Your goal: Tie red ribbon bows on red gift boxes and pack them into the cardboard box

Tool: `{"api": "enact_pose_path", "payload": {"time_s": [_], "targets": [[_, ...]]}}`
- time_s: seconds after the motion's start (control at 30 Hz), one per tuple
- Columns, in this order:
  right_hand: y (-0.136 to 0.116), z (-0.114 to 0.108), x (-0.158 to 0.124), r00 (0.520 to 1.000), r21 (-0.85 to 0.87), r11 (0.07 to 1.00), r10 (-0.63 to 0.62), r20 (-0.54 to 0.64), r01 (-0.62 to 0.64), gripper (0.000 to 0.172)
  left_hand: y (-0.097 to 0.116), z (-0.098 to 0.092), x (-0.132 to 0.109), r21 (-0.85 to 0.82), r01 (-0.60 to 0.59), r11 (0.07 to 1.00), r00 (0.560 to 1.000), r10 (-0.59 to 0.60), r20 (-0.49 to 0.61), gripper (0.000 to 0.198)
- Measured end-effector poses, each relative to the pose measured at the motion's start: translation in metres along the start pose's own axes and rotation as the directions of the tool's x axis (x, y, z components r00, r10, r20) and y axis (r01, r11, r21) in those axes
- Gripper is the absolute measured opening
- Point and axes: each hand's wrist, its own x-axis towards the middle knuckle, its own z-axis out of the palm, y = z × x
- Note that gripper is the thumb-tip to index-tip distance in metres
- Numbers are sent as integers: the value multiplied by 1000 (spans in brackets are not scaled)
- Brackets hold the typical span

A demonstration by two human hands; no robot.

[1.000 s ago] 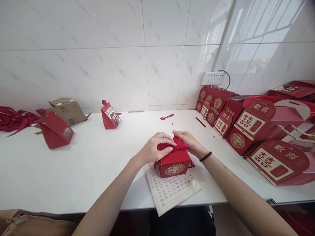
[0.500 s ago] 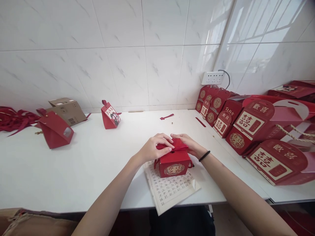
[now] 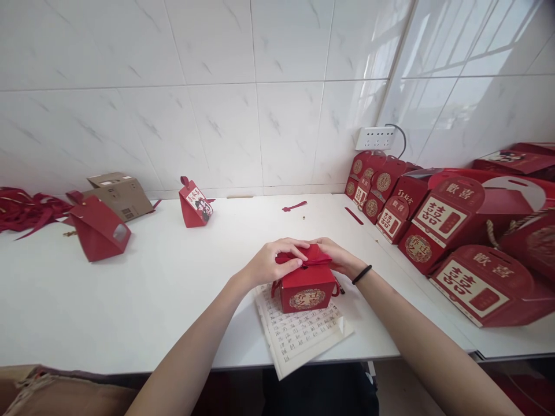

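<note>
A small red gift box (image 3: 306, 290) with a gold round emblem stands upright before me on a handwritten sheet or booklet (image 3: 299, 345). Red cord loops hang at both of its sides. My left hand (image 3: 280, 259) is closed on the box's top left, its fingers over the red folded top (image 3: 315, 254) and the thumb pressing from the near side. My right hand (image 3: 338, 256) grips the top from the right and behind. Most of its fingertips are hidden by the red top.
Several red gift boxes (image 3: 448, 214) crowd the right side beneath a power strip (image 3: 375, 138). On the left are two red pouch-shaped boxes (image 3: 99, 228), (image 3: 193, 205), a brown carton (image 3: 119, 199) and a ribbon heap (image 3: 30, 211). Ribbon scraps (image 3: 295, 206) lie near the wall.
My right hand's fingers have slid slightly back behind the top; the left hand and box barely moved. At the far right, a red box now covers the pale open box interior seen before.
</note>
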Motion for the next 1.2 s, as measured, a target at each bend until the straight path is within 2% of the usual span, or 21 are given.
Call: {"api": "enact_pose_path", "payload": {"time_s": [0.17,0.27,0.33,0.4,0.47,0.53,0.6,0.7,0.8,0.87,0.97,1.1,1.2], "targets": [[4,-4,2,995,-39,999,-38,-87,34,27,2,1,0,16,10,1000,1000,-10,0,14],[3,-10,4,977,-36,994,-109,-185,104,38,3,1,0,24,22,999,1000,-21,-18,14],[0,-16,2,970,-2,985,-168,-175,171,42,4,0,0,14,27,1000,999,-27,-26,15],[-4,-22,-3,973,30,975,-220,-66,222,40,3,-1,0,-12,28,1000,999,-28,-22,16],[-9,-27,-10,967,34,973,-231,104,229,46,2,-4,0,-50,18,999,1000,-18,-9,17],[-12,-32,-17,932,10,974,-220,287,227,68,-1,-6,0,-99,11,995,1000,-10,6,20],[-15,-34,-22,883,-40,969,-203,422,243,95,-5,-8,0,-147,22,989,999,-18,30,25],[-16,-33,-28,838,-135,963,-128,530,232,121,-9,-10,0,-214,57,975,997,-47,54,32],[-16,-31,-30,822,-144,971,-79,564,192,120,-12,-11,0,-265,72,962,997,-63,40,35],[-17,-31,-29,832,-116,970,-120,541,216,110,-12,-12,0,-266,84,960,996,-83,15,40],[-19,-32,-26,875,-141,945,-210,435,297,93,-14,-14,1,-203,141,969,985,-158,-73,46],[-20,-33,-22,931,-204,919,-295,214,338,75,-17,-18,2,-189,241,952,942,-276,-190,47],[-17,-33,-19,942,-281,902,-334,24,327,61,-20,-19,3,-256,279,926,917,-335,-214,39]]}}
